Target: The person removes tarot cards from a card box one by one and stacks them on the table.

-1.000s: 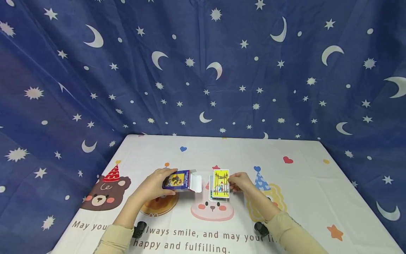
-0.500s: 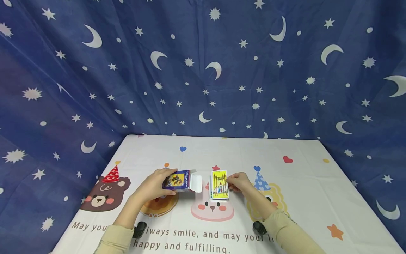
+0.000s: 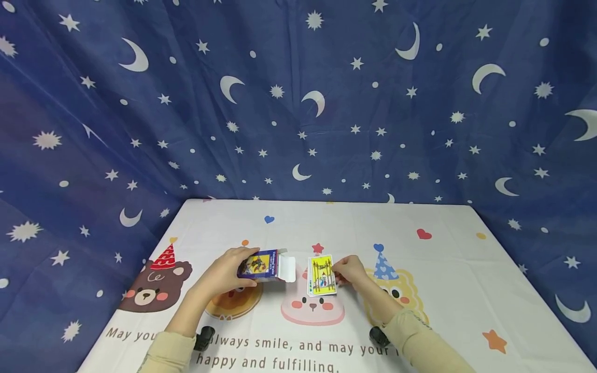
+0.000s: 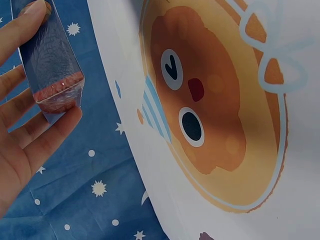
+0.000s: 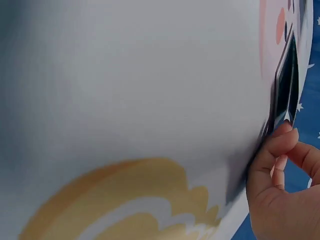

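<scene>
My left hand (image 3: 228, 272) grips a blue tarot card box (image 3: 258, 265) by its closed end, thumb and fingers on opposite sides. The box lies on its side with its white flap (image 3: 286, 268) open toward the right. In the left wrist view the same hand holds the box's reddish, film-wrapped end (image 4: 60, 95). My right hand (image 3: 351, 270) pinches the right edge of a yellow tarot card (image 3: 323, 275) between thumb and finger. That card sits slightly tilted over a small pile of cards (image 3: 310, 282), whose edges show at left and bottom. The right wrist view shows the card's dark underside (image 5: 287, 82), lifted at the pinched edge.
A white cloth with cartoon animals and lettering covers the table (image 3: 448, 290). Behind it hangs a blue curtain (image 3: 261, 124) with moons and stars. Black wrist cameras (image 3: 203, 338) sit under both forearms.
The right hand has drawn the yellow card a little left and toward me, so it covers more of the pile and tilts slightly. The left hand and box have barely moved.
</scene>
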Motion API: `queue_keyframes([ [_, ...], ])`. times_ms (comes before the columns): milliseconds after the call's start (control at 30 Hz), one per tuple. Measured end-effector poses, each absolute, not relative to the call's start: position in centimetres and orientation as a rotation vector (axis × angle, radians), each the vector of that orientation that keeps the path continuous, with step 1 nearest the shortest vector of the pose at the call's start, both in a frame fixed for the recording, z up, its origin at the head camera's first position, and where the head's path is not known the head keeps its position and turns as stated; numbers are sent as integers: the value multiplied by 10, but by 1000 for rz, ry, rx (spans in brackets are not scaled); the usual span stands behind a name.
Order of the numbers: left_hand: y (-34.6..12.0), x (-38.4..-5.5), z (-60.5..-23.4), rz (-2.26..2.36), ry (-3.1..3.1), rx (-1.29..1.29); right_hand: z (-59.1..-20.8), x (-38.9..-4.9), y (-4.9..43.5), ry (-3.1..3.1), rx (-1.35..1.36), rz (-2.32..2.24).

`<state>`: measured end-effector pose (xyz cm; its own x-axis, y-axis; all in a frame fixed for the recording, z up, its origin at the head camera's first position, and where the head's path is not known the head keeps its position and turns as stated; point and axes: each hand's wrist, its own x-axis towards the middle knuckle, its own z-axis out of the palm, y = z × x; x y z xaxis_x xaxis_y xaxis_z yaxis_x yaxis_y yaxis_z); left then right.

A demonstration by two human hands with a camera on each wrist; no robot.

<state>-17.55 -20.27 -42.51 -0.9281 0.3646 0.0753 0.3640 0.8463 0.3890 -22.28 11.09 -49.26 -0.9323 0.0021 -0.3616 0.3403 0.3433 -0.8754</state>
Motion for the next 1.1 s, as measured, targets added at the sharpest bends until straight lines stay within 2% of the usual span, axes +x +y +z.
queue_keyframes([
  [633, -201, -176, -427, 667, 3002, 599, -497, -228, 114, 2541, 230, -1346],
  [1100, -202, -175, -425, 653, 3005, 576, -493, -231, 115, 2476, 225, -1335],
])
